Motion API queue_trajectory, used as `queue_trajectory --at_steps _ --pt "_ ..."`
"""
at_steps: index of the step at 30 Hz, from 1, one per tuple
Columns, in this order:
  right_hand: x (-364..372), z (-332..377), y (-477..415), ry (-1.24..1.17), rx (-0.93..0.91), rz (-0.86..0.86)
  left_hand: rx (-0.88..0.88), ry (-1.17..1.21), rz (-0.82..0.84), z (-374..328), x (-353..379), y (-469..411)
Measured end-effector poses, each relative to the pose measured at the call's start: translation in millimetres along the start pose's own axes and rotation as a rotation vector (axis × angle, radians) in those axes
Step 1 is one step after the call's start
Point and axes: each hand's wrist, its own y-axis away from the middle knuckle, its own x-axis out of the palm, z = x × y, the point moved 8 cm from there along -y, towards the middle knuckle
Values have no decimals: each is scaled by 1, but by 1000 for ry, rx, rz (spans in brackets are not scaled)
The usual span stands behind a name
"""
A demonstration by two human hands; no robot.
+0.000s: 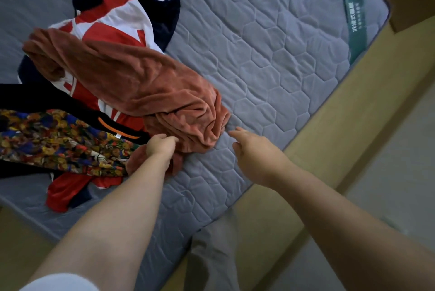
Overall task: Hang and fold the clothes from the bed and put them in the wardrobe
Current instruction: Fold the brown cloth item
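Rust velvet garment (141, 83) tops the clothes pile (58, 144) at 9 o'clock. Left hand (160, 147) pinches its near edge; right hand (249, 147) hovers open beside it. Bare bed (270, 55) surface extends toward 1 o'clock.

Rust garment (131, 79); red/white top (113, 22); floral fabric (54, 140); grey mattress (282, 55).

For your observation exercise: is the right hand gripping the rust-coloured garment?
No, the right hand is open beside the rust-coloured garment, gripping nothing.
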Motion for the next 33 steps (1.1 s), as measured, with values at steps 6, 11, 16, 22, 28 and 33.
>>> queue_trajectory --at_steps 6,11,16,22,28,33 --pt "-4 13 2 41 -11 43 2 43 93 0 -6 -10" --pt "-5 16 0 95 -6 64 -29 25 253 -4 8 -10" --pt "-18 35 20 136 -18 91 209 43 3 -38 -32 39" --pt "-54 82 85 145 -68 66 673 147 52 -116 -104 201" --pt "-123 161 164 -34 -244 -185 1094 303 -62 -196 -208 406" --pt "-176 225 239 -169 -389 -359 1286 452 -171 -221 -288 551"
